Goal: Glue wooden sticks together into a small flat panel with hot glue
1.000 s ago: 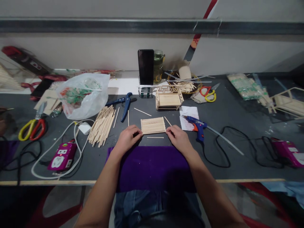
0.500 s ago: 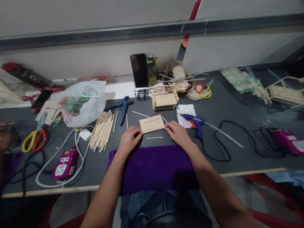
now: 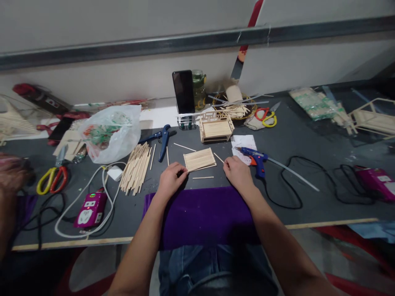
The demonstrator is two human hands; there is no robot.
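Note:
A small panel of thin wooden sticks (image 3: 200, 159) lies flat on the dark table in front of me. At its near left corner, my left hand (image 3: 173, 179) is closed, thumb and fingertips on the panel's edge. A stick runs along the panel's near edge, slightly askew. To the panel's right, my right hand (image 3: 238, 172) has its fingertips closed on the end of a short wooden stick (image 3: 219, 157). Another loose stick (image 3: 203, 177) lies on the near side of the panel. Behind the panel stands a small stick-built model (image 3: 216, 130).
A blue glue gun (image 3: 257, 158) lies right of my hand, its cable trailing. Leftward are a stick pile (image 3: 135, 168), a blue cutter (image 3: 164, 142), scissors (image 3: 57, 174) and a purple power strip (image 3: 91, 209). A phone (image 3: 183, 91) stands behind. A co-worker's hand (image 3: 12, 172) is at far left.
My right hand has moved off the panel's near right corner, rightward, and has fingertips on the short stick. My left hand stays at the panel's left corner. The view has shifted slightly.

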